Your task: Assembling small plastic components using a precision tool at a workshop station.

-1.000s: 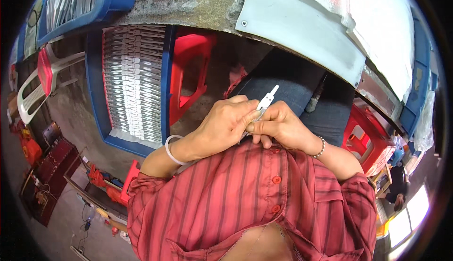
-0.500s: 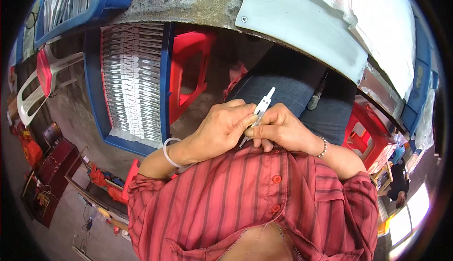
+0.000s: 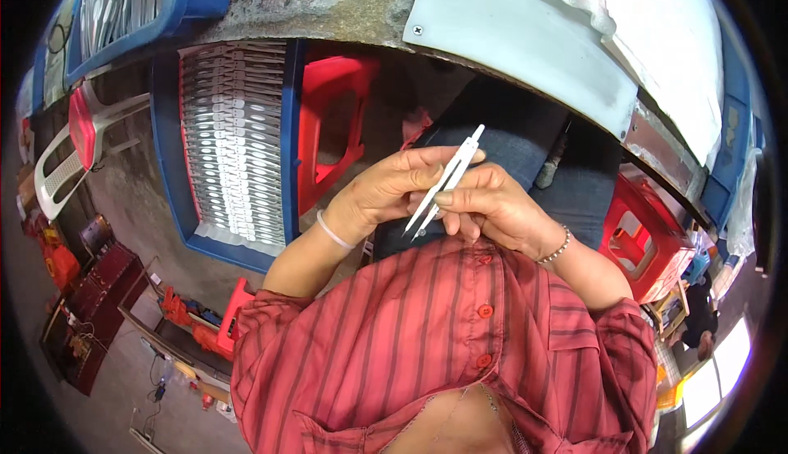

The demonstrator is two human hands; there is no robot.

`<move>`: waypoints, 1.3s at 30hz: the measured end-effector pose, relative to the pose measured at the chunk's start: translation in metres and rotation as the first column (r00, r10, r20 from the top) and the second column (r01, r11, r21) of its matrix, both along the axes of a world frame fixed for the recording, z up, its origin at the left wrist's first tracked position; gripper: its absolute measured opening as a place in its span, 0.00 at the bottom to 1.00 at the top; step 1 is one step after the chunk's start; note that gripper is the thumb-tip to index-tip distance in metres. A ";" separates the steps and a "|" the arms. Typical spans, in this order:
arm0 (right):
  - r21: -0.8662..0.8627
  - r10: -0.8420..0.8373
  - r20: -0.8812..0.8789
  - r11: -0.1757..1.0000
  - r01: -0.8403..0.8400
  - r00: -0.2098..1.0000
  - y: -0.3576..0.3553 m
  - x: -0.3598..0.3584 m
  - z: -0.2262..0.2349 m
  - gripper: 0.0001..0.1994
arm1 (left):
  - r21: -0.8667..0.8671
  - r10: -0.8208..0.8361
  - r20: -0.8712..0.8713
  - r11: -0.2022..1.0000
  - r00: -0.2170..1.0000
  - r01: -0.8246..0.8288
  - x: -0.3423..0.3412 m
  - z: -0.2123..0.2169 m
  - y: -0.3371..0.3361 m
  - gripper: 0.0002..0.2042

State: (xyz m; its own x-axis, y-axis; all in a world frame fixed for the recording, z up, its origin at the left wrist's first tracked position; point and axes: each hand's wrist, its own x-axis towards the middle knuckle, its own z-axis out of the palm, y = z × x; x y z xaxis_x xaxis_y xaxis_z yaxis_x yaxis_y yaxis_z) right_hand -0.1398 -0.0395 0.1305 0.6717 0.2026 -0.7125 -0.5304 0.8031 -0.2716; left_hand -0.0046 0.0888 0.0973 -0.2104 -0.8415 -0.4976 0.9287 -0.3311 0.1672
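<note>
The white plastic tweezers (image 3: 446, 181) are held in front of the person's chest, above the lap, with the joined end pointing far and right and the two thin tips pointing near and left. Both hands are closed on this piece. The left hand (image 3: 394, 191) grips it from the left, its fingers stretched along the far half. The right hand (image 3: 492, 208) grips it from the right, with the thumb pressed on the middle of the legs. The two legs lie almost together, with only a narrow gap near the tips.

As a judgement, the piece looks already complete in shape, and the hands seem to be checking or pressing it; it is not yet put down anywhere. How much work remains I cannot tell from this view.

Further to the left, on the floor, stands a blue crate (image 3: 168, 167) filled with neat rows of similar pale pieces (image 3: 234, 150), so many pieces seem to be finished. Just beside it is a red plastic stool (image 3: 328, 126). Another red stool (image 3: 644, 240) stands at the right. On the far side runs the edge of a grey workbench (image 3: 517, 39).
</note>
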 end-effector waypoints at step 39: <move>-0.980 0.536 -0.158 0.016 -0.197 0.829 -0.056 -0.076 0.083 0.23 | 0.310 -0.241 0.396 0.943 0.886 0.118 -0.050 0.021 -0.026 0.12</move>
State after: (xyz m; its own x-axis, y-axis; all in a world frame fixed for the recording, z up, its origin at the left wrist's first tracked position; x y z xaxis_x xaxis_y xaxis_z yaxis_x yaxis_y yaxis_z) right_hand -0.2162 -0.0952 0.2136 0.8899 -0.2378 -0.3893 -0.4557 -0.5012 -0.7356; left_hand -0.0549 0.0632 0.1182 -0.0630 -0.6298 -0.7742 0.7087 -0.5744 0.4096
